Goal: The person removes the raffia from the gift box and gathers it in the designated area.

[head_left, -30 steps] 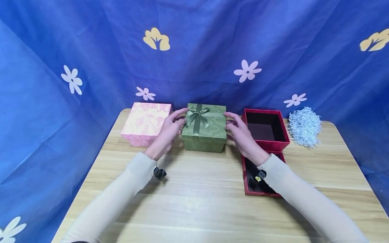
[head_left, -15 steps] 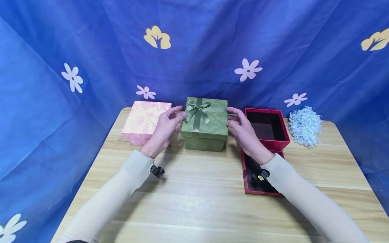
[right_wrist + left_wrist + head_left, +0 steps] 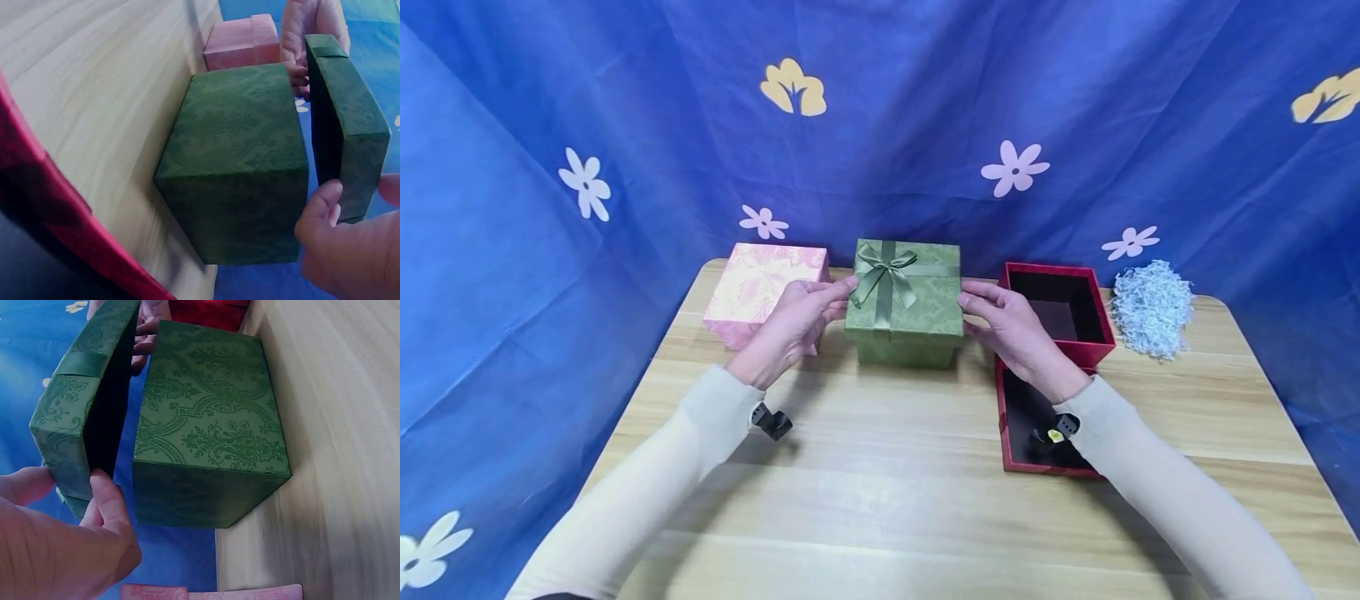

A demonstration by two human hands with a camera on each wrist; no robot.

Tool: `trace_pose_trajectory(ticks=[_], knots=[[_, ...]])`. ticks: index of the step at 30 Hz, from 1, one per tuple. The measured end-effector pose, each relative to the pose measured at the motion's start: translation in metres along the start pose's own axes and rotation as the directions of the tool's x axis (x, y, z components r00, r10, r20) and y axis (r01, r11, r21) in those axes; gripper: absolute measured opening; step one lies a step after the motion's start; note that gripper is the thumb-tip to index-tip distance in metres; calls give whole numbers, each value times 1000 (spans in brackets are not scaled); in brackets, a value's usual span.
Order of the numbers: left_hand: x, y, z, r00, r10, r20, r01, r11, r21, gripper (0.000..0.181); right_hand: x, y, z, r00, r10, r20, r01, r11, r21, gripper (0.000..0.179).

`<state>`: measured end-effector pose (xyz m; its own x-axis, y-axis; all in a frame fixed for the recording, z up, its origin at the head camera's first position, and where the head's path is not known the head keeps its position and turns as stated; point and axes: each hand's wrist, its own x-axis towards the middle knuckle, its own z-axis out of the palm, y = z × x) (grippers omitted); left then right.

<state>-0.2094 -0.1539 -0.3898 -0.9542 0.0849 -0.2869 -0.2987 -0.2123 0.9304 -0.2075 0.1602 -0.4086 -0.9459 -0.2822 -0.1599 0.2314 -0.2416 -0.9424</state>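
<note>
A green patterned gift box lid (image 3: 936, 296) with a ribbon bow (image 3: 886, 271) is raised off its matching box base (image 3: 904, 353), which stays on the table. Both wrist views show a gap between the lid (image 3: 69, 412) and the base (image 3: 206, 406). My left hand (image 3: 793, 321) pinches the lid's left side, thumb and fingers at its edge. On the opposite side my right hand (image 3: 1018, 333) pinches the lid the same way. The base's inside is hidden under the lid.
A pink gift box (image 3: 760, 283) stands left of the green one. To the right are an uncovered red box (image 3: 1067, 354) with a dark inside and, in front of it, a red lid (image 3: 1002, 425) lying hollow side up. Pale blue shredded paper (image 3: 1152, 308) lies at the far right.
The green lid has come up off its base between both hands. My hands now pinch its sides, and the forearms have spread slightly outward. The pink and red boxes stay put.
</note>
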Motion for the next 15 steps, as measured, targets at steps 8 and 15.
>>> trace_pose_trajectory(ticks=[8,15], knots=[[-8,3,1,1000,31,2,-32,997,64,8,-9,-3,5,999,-25,-42,25,1000,-1,13],[-22,6,-3,996,94,2,-91,965,245,34,-19,-6,5,989,-75,-127,48,978,-205,48]])
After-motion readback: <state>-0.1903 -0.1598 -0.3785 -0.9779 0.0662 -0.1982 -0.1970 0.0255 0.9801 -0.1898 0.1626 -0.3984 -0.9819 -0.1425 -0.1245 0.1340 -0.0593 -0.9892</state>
